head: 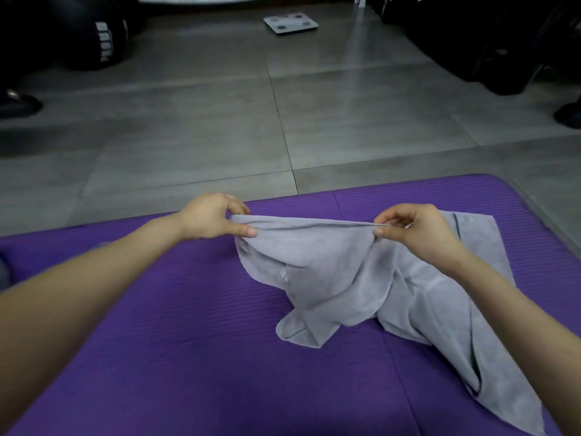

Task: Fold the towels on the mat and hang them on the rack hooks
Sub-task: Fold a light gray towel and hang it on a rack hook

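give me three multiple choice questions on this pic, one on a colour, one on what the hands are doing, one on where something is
1. What colour is the ribbed foam mat?
A. green
B. purple
C. black

2. How is the soft grey towel held?
A. the left hand and the right hand each pinch its upper edge, pulled straight between them
B. one hand alone grips its middle
C. it lies untouched

3. Where is the flat white bathroom scale?
A. on the mat
B. on the grey tiled floor, far beyond the mat
C. on the towel

Answers:
1 B, the mat under the towel is purple all over.
2 A, thumb and fingers of both hands close on the raised edge while the rest of the towel sags onto the mat.
3 B, the scale sits on bare tiles at the top of the view.
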